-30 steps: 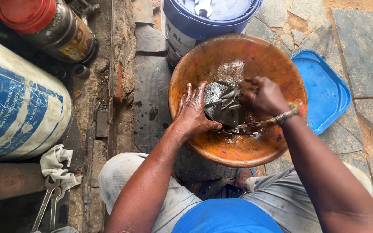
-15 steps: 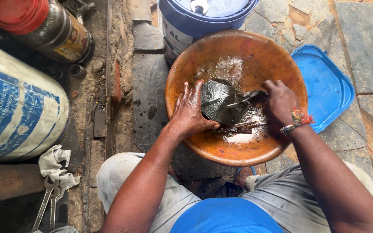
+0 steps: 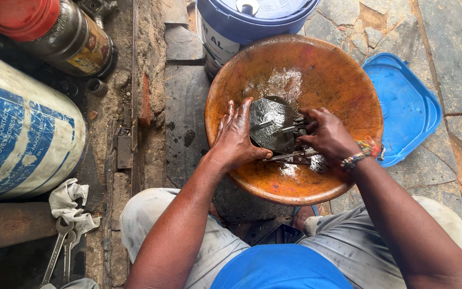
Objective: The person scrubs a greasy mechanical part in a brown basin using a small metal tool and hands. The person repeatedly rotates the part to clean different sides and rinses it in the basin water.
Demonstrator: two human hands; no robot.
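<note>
Pressing flat w/ spread fingers, left hand (image 3: 236, 136) steadies the dark metal plate (image 3: 270, 124) inside the orange bowl (image 3: 343, 80). Right hand (image 3: 324, 134), just beside it, has fingers curled around small metal parts (image 3: 295, 128) at plate's edge, approx. half closed.

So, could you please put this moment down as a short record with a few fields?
setting: stone floor, seen from above by a seated person
left hand: spread on the edge of a dark metal plate
right hand: gripping small metal parts beside the plate
bowl: round, orange, wet inside, holds the plate and parts
wrist: beaded bracelet on the right
nearby: blue lid, blue bucket, red-capped jar, wrenches, rag
</note>
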